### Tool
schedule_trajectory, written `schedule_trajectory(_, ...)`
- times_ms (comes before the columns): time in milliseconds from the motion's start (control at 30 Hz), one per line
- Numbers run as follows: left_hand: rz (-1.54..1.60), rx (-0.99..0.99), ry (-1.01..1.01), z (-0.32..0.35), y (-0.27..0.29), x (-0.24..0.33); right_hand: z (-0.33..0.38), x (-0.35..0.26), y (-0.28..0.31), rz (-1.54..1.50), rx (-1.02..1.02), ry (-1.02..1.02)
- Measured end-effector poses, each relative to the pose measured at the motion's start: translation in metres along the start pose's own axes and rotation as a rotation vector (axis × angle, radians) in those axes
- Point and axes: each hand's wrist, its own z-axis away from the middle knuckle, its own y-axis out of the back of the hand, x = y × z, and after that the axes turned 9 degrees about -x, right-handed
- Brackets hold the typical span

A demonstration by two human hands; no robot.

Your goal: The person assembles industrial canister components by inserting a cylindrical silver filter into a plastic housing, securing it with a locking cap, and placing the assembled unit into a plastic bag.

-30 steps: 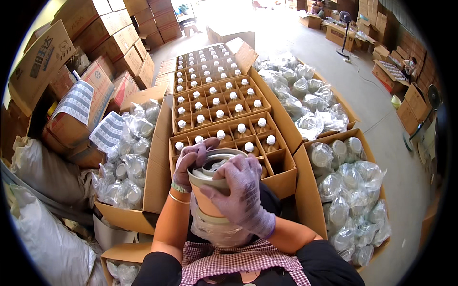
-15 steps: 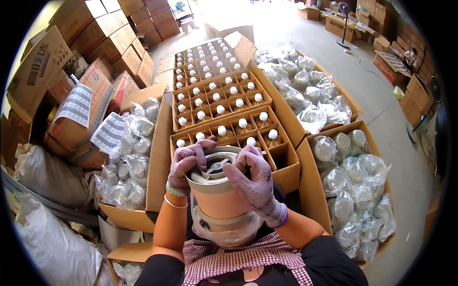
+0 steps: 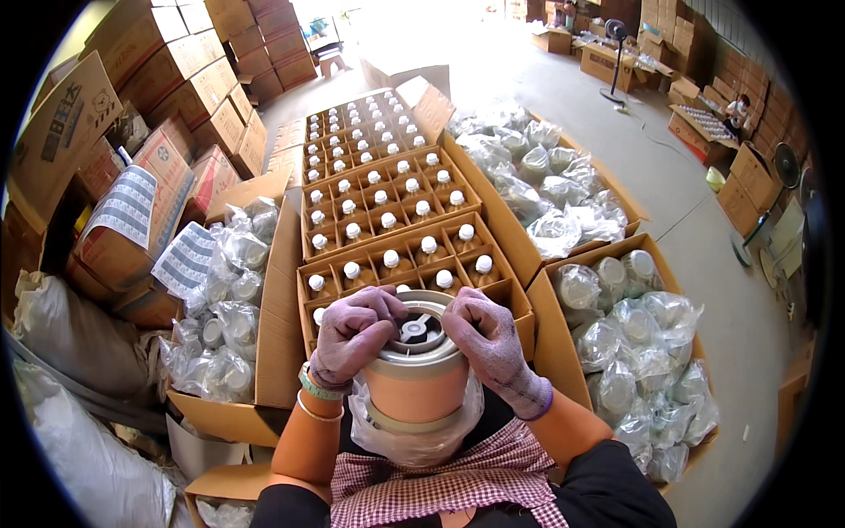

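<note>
In front of my chest stands a peach-coloured cylinder point(image 3: 415, 394) with a grey rim and a round, spoked grey piece point(image 3: 417, 331) inside its top opening. Clear plastic film point(image 3: 374, 431) bunches around its lower part. My left hand point(image 3: 359, 333), in a thin purple-grey glove, has its fingers curled at the left side of the rim. Gloved the same way, my right hand point(image 3: 497, 348) pinches at the right side of the rim. Whether a thin thing sits between the fingertips cannot be seen. What supports the cylinder from below is hidden.
Just beyond, divided cartons point(image 3: 387, 207) hold rows of white-capped bottles point(image 3: 391, 259). Open cartons of plastic-wrapped clear containers stand at left point(image 3: 238, 326) and right point(image 3: 642, 343). Stacked boxes point(image 3: 189, 70), white sacks point(image 3: 79, 440) and a standing fan point(image 3: 614, 62) are around. A person point(image 3: 738, 110) sits far right.
The cylinder now stands more upright. My left fingers, stretched over the opening before, have curled in at the rim. My right hand has drawn its fingers closer together. The whole view has shifted slightly.
</note>
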Motion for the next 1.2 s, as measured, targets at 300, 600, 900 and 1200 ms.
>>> schedule_trajectory(300, 1.107, -0.496, 0.370, 0.078, -0.103, -0.044, 0.045, -0.176, 0.009, 1.014, -0.960, 0.429)
schedule_trajectory(600, 1.016, -0.132, 0.241, 0.121, -0.107, -0.035, 0.075, -0.171, -0.048, 1.208, -1.192, 0.645)
schedule_trajectory(900, 0.228, 0.640, 0.437, 0.171, -0.131, 0.028, 0.071, -0.001, 0.036, -0.284, -0.329, -0.309)
schedule_trajectory(1200, -0.780, 0.723, -0.032, 0.151, -0.100, 0.100, 0.087, 0.023, -0.018, -0.300, 0.169, 0.037)
